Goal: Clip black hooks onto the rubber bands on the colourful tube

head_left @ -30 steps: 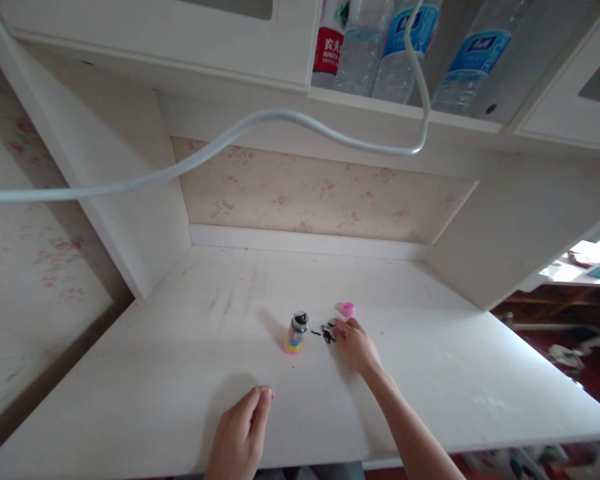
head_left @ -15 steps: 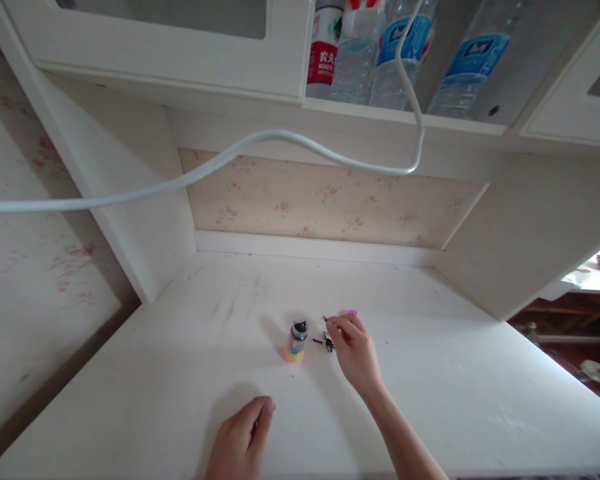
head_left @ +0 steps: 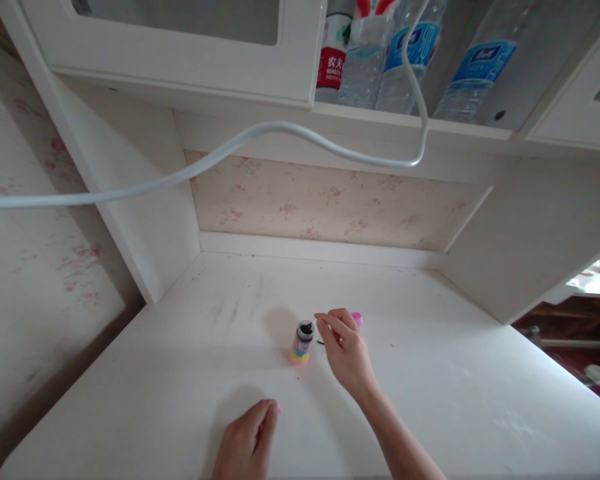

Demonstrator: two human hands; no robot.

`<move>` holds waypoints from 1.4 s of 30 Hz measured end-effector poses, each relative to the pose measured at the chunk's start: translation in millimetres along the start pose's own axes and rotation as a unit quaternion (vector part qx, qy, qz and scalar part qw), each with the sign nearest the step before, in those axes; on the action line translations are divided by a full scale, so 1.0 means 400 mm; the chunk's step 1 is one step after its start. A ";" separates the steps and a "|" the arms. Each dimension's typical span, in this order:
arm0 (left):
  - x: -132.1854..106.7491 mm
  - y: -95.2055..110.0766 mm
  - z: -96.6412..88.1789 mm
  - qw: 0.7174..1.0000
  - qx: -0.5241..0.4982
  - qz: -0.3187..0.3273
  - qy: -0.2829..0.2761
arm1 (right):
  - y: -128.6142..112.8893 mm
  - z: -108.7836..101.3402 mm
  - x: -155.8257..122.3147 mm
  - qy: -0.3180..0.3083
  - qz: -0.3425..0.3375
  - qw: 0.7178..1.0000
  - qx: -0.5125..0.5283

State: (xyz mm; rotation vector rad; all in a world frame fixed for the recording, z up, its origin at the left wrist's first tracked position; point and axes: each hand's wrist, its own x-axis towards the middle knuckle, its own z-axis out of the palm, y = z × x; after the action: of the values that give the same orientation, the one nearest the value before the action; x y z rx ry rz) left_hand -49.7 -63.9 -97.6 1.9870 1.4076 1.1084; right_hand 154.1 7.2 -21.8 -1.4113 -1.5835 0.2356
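A small open bottle [head_left: 303,341] with pink, yellow and blue bands stands on the white desk [head_left: 190,373], dark bits showing in its mouth. My right hand [head_left: 344,350] hovers just right of the bottle's mouth, fingers pinched together on something too small to make out. A pink cap [head_left: 357,319] lies behind that hand, mostly hidden. A small black piece [head_left: 321,343] shows on the desk between bottle and hand. My left hand [head_left: 247,443] rests near the desk's front edge, fingers loosely curled, holding nothing.
A white cable [head_left: 280,130] hangs across the alcove in front of the floral back wall. Several water bottles [head_left: 380,53] stand on the shelf above. White side panels wall in the desk left and right.
My right hand has lifted off the small black pieces and moved left toward the bottle's mouth, now pinched. The left hand has stayed put.
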 end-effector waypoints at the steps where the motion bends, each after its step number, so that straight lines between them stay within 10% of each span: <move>1: 0.000 -0.002 -0.001 1.000 -0.004 0.001 -0.004 | 0.021 -0.006 0.003 0.007 0.018 1.000 -0.005; 12: -0.005 -0.022 0.005 0.999 -0.044 0.014 -0.027 | 0.288 -0.035 -0.031 -0.184 0.130 0.951 -0.213; 22: -0.002 -0.010 0.002 0.998 -0.048 0.028 0.003 | 0.224 -0.024 0.006 -0.124 0.116 0.961 -0.218; 32: -0.005 -0.010 0.012 1.000 0.015 -0.009 -0.014 | -0.022 -0.024 0.007 -0.052 -0.013 0.995 -0.082; 42: 0.000 -0.015 -0.003 0.998 0.023 -0.016 -0.048 | -0.044 -0.015 0.004 -0.041 0.005 0.996 -0.076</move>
State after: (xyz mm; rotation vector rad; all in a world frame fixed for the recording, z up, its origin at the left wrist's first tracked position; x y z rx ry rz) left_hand -53.8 -61.6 -101.4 2.0145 1.4202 0.9618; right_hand 147.1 0.7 -5.8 -1.5450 -1.6912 0.1840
